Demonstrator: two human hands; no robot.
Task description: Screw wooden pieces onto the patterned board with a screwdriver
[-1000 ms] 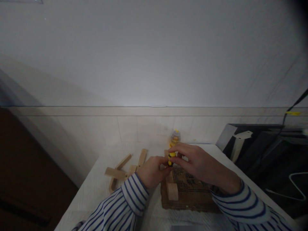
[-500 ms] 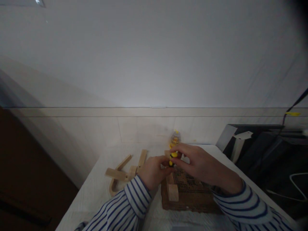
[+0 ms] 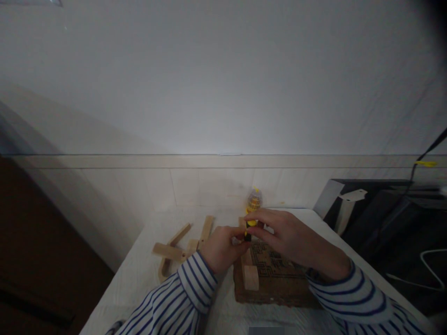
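Between my two hands, over a brown patterned board (image 3: 275, 260), is a small yellow-and-black screwdriver (image 3: 248, 231), with its shaft and tip hidden. My right hand (image 3: 279, 230) pinches its upper end between thumb and fingertips. Lower down, the thumb and fingers of my left hand (image 3: 225, 246) close around its bottom part; whether they also grip wood is hidden. A pale wooden piece (image 3: 251, 278) lies on the board's left side, just below my hands. Left of my left hand, several wooden pieces (image 3: 169, 251), some with holes, lie crossed on the table.
Behind my hands, near the wall, stands a clear container with a yellow base (image 3: 254, 200). The white-covered table (image 3: 129, 284) meets the wall at the back. Dark panels (image 3: 391, 209) and a white cable (image 3: 433, 270) are at the right.
The yellow and black areas of the screwdriver show differently, as if it has turned. My right fingers have shifted slightly left; both hands otherwise stay in place.
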